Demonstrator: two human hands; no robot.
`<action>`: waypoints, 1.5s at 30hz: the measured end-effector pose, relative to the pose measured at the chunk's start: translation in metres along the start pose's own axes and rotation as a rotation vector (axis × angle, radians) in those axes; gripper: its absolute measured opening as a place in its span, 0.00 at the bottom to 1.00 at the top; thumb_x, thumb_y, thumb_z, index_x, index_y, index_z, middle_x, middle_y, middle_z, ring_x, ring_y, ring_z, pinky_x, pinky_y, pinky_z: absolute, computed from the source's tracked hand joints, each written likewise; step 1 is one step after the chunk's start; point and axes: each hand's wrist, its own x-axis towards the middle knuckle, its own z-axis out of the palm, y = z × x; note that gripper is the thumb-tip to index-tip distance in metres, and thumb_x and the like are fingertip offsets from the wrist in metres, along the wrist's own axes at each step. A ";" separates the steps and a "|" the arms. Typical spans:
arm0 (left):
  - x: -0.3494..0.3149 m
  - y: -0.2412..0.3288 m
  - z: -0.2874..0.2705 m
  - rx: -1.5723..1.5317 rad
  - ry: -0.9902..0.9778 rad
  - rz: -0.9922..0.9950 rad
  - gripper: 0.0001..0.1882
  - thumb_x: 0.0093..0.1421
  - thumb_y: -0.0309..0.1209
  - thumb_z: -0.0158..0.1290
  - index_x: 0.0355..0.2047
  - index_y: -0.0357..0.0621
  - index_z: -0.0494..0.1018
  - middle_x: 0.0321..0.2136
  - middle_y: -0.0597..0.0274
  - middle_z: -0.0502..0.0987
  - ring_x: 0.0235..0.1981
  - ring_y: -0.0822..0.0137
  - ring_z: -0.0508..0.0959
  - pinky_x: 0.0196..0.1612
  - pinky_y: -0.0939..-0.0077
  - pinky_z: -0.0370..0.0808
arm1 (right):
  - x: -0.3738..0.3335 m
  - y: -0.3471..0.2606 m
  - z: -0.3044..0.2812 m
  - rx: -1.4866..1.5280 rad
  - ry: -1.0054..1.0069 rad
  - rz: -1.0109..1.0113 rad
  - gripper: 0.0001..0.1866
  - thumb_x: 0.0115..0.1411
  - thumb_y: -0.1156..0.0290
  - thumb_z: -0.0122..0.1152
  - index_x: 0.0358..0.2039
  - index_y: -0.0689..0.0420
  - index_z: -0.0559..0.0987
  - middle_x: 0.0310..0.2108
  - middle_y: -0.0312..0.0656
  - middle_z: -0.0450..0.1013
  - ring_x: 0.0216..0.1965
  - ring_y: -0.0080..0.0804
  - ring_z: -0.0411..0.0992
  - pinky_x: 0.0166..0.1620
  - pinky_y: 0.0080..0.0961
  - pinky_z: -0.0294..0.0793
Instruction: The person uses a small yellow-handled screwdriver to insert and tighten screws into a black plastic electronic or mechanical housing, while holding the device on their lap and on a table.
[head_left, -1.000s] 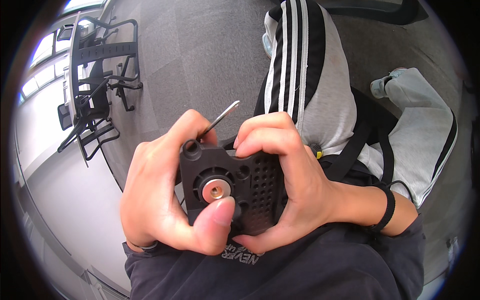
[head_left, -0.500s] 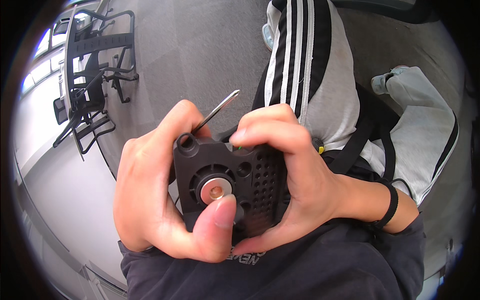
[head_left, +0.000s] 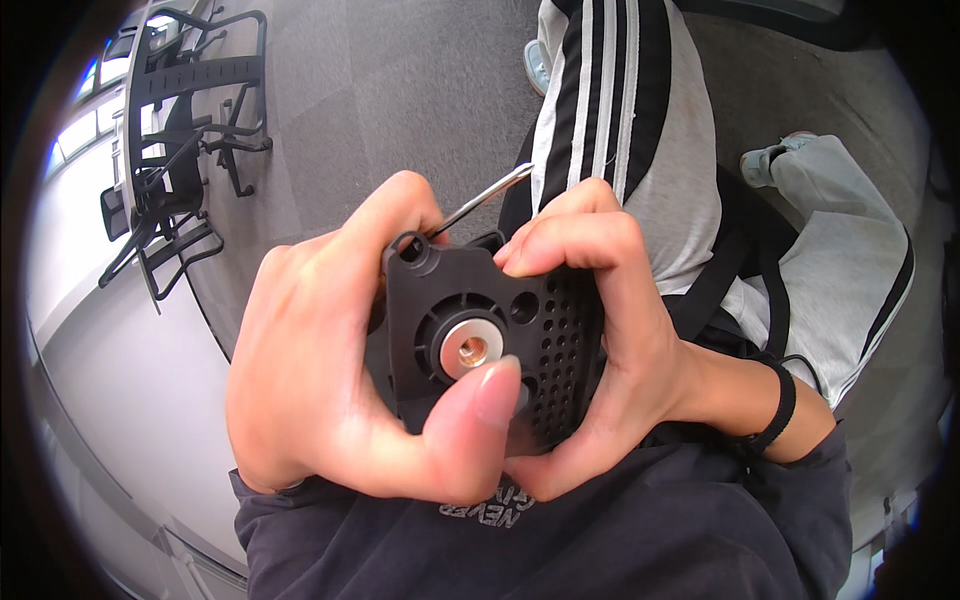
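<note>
Both hands are wrapped around a black plastic housing (head_left: 500, 292), held up in front of my torso. Its visible face has a round silver metal insert (head_left: 471, 346) with a threaded hole, a few round holes, and a grille of small holes on the right. My left hand (head_left: 320, 350) grips the left side, its thumb across the lower face beside the insert. A thin metal screwdriver shaft (head_left: 486, 195) sticks out past the left index finger, pointing up and right; its handle is hidden. My right hand (head_left: 635, 330) clasps the right side, fingertips at the top edge and thumb below.
Grey carpet (head_left: 390, 90) spreads beyond my hands. Black chairs (head_left: 185, 130) stand by a table at the far left, next to a white wall (head_left: 130, 370). My legs in grey and black striped trousers (head_left: 660, 150) are at the upper right, with black straps (head_left: 730, 270) nearby.
The housing and both hands have shifted slightly right and upward. The screwdriver shaft has swung to point further right, and the left thumb sits lower relative to the insert.
</note>
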 end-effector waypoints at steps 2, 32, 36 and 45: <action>0.000 0.000 0.001 0.005 -0.008 0.011 0.37 0.38 0.66 0.48 0.21 0.37 0.60 0.14 0.69 0.57 0.16 0.76 0.57 0.19 0.80 0.51 | 0.002 0.000 -0.002 -0.013 -0.014 -0.011 0.46 0.23 0.62 0.75 0.44 0.60 0.61 0.39 0.45 0.61 0.40 0.33 0.62 0.43 0.25 0.64; -0.002 -0.017 -0.001 -0.258 0.128 0.097 0.33 0.36 0.57 0.53 0.24 0.35 0.61 0.14 0.65 0.65 0.17 0.74 0.64 0.21 0.83 0.60 | 0.006 -0.007 0.002 0.134 0.037 -0.026 0.45 0.30 0.65 0.78 0.50 0.63 0.64 0.44 0.49 0.62 0.43 0.38 0.64 0.44 0.27 0.66; -0.008 -0.013 0.001 -0.285 0.134 0.021 0.36 0.34 0.61 0.55 0.24 0.38 0.59 0.17 0.66 0.61 0.19 0.76 0.62 0.22 0.84 0.57 | 0.006 -0.009 0.003 0.129 0.014 -0.003 0.46 0.30 0.65 0.79 0.50 0.62 0.63 0.44 0.48 0.62 0.43 0.38 0.64 0.45 0.28 0.66; -0.008 -0.003 -0.014 -0.069 0.076 -0.027 0.42 0.29 0.68 0.56 0.22 0.39 0.58 0.20 0.68 0.59 0.21 0.77 0.59 0.23 0.83 0.52 | 0.005 -0.006 0.010 0.161 0.034 -0.050 0.47 0.29 0.66 0.81 0.48 0.58 0.61 0.43 0.48 0.61 0.44 0.38 0.64 0.46 0.29 0.65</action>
